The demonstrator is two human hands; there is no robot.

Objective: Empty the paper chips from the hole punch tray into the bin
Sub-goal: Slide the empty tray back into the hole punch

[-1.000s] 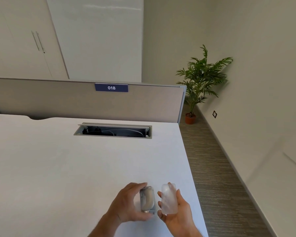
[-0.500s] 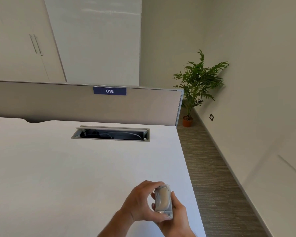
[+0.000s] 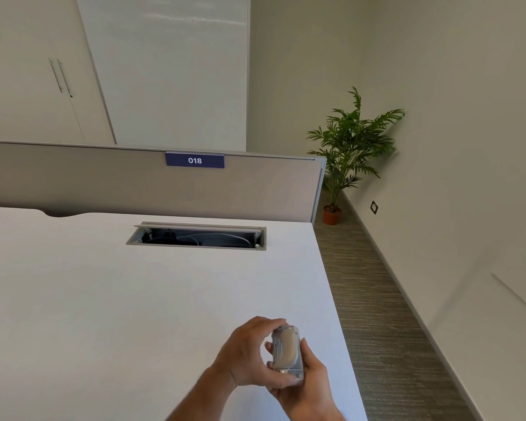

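A small grey hole punch (image 3: 287, 349) is held upside down above the near right part of the white desk (image 3: 134, 299). Its translucent chip tray sits against its underside, facing me. My left hand (image 3: 249, 354) wraps it from the left, fingers over the top end and thumb under the bottom end. My right hand (image 3: 304, 387) grips it from below and the right. No bin is in view.
An open cable slot (image 3: 196, 237) is set in the desk near a grey partition (image 3: 134, 180) labelled 018. Carpeted floor (image 3: 377, 299) runs right of the desk edge, with a potted plant (image 3: 343, 147) in the far corner and cupboards behind.
A second ago my right hand held the translucent tray apart from the punch in my left hand. The two have been brought together, and both hands now clasp the joined punch.
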